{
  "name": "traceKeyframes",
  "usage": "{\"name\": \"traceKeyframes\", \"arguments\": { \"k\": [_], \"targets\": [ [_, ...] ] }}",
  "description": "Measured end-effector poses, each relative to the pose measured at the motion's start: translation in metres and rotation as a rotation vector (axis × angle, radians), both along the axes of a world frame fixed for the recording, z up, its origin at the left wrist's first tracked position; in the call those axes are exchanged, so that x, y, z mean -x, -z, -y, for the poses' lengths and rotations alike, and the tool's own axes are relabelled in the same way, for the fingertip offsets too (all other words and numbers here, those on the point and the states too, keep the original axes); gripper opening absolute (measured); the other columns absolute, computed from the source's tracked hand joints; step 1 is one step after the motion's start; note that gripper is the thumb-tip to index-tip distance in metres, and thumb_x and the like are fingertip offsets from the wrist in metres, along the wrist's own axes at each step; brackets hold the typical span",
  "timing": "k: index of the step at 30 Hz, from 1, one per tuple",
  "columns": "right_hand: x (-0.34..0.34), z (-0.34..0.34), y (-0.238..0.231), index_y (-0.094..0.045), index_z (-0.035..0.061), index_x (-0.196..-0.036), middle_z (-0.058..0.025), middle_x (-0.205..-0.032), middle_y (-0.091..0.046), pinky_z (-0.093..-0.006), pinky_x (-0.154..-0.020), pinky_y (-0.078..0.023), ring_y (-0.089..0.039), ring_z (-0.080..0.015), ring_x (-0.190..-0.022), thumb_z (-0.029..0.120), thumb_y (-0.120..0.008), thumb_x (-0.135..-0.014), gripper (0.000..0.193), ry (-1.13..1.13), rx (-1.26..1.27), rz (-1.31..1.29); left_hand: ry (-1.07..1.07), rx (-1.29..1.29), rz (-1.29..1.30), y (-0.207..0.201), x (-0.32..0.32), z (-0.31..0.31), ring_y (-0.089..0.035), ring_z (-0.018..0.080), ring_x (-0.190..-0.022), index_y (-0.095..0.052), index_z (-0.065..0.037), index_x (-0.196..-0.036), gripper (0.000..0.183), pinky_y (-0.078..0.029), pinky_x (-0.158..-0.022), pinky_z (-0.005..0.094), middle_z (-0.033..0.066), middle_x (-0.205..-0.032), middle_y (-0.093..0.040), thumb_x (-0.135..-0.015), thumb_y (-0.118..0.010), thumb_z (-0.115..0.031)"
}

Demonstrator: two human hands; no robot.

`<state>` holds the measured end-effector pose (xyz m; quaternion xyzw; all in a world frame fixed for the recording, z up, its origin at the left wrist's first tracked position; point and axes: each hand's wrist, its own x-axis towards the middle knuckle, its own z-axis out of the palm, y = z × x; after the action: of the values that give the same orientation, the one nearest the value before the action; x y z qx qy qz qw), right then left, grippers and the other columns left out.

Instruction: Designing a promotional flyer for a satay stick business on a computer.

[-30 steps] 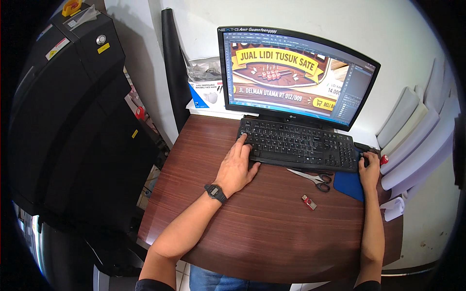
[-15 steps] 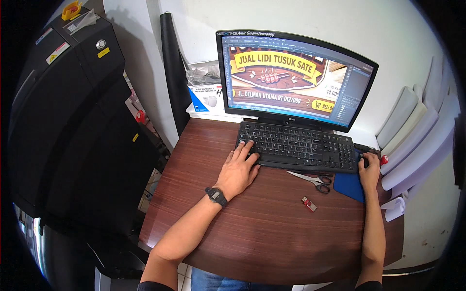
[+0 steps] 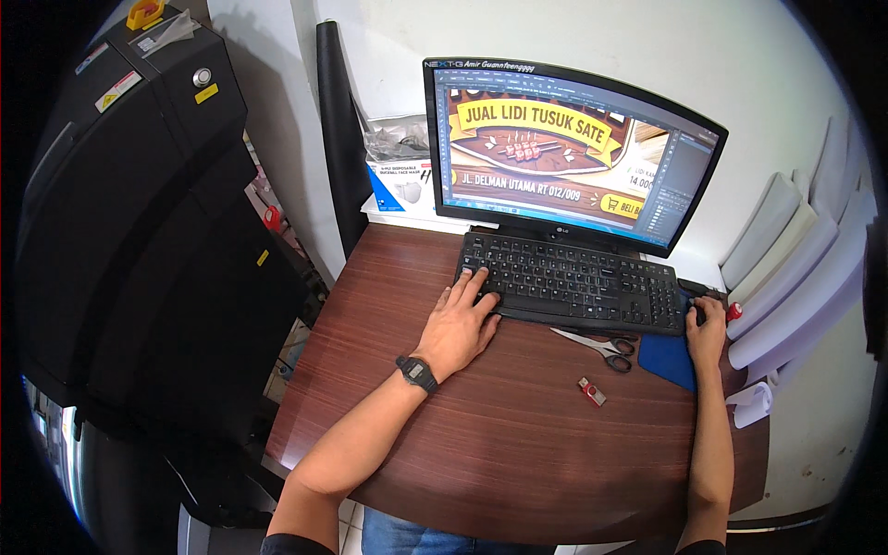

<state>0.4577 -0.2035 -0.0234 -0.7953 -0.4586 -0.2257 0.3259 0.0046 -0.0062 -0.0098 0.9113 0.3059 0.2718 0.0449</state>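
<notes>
On the wooden desk [image 3: 518, 435], the left hand [image 3: 460, 319] lies with fingers spread over the keyboard's [image 3: 573, 282] left keys for shortcuts, while the right hand [image 3: 708, 324] curls closed over a mostly hidden mouse [image 3: 689, 294] beside the keyboard's right end, steering the monitor's [image 3: 564, 153] cursor.

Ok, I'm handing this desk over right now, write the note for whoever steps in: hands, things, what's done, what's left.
Left hand: flat at the left end of the black keyboard, fingers on the keys, holding nothing.
Right hand: cupped over a mouse, mostly hidden under it, on the blue mouse pad.
Monitor: a banner design with a yellow ribbon is open in an editing program.
On the wooden desk: scissors just in front of the keyboard, a small red USB stick nearer the person.
Done: the layout is on screen. Left: cannot tell from the screen how finished the design is.
</notes>
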Motion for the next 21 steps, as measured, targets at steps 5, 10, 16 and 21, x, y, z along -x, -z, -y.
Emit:
{"name": "traceKeyframes", "arguments": {
  "k": [5,10,16,21],
  "targets": [
    [0.0033,0.0004,-0.0017,-0.072,0.0000,-0.110,-0.0166,-0.121,-0.068,-0.0431,-0.101,-0.050,-0.063,-0.0370,-0.115,0.009,-0.068,-0.091,0.022,0.004,0.001,0.011,0.000,0.001,-0.004,-0.0002,-0.0002,-0.0004,-0.040,0.0405,-0.149,-0.066,-0.008,-0.127,0.033,-0.040,-0.120,0.0502,0.0196,-0.157,-0.045,-0.098,-0.070,-0.023],
    [0.0084,-0.0003,-0.0060,-0.073,-0.0008,-0.108,-0.0170,-0.121,-0.068,-0.0437,-0.100,-0.051,-0.064,-0.0370,-0.114,0.009,-0.069,-0.090,0.021,0.012,0.007,0.013,-0.004,-0.002,-0.008,0.0000,-0.0001,-0.0005,-0.040,0.0404,-0.148,-0.066,-0.009,-0.127,0.033,-0.041,-0.120,0.0501,0.0194,-0.157,-0.045,-0.098,-0.070,-0.023],
    [0.0061,-0.0005,-0.0045,-0.073,-0.0012,-0.106,-0.0173,-0.119,-0.069,-0.0436,-0.100,-0.051,-0.064,-0.0371,-0.113,0.009,-0.069,-0.090,0.020,0.022,-0.004,0.019,-0.001,-0.009,0.003,0.0014,-0.0003,-0.0008,-0.040,0.0402,-0.148,-0.066,-0.008,-0.127,0.033,-0.041,-0.119,0.0507,0.0198,-0.156,-0.045,-0.097,-0.071,-0.022],
    [0.0069,-0.0002,-0.0044,-0.073,-0.0014,-0.107,-0.0174,-0.119,-0.069,-0.0436,-0.100,-0.051,-0.064,-0.0370,-0.113,0.009,-0.069,-0.090,0.020,0.020,-0.001,0.000,0.000,-0.008,0.001,0.0017,-0.0001,-0.0008,-0.041,0.0404,-0.148,-0.066,-0.008,-0.127,0.033,-0.042,-0.119,0.0510,0.0197,-0.156,-0.046,-0.097,-0.071,-0.022]
  ]
}}
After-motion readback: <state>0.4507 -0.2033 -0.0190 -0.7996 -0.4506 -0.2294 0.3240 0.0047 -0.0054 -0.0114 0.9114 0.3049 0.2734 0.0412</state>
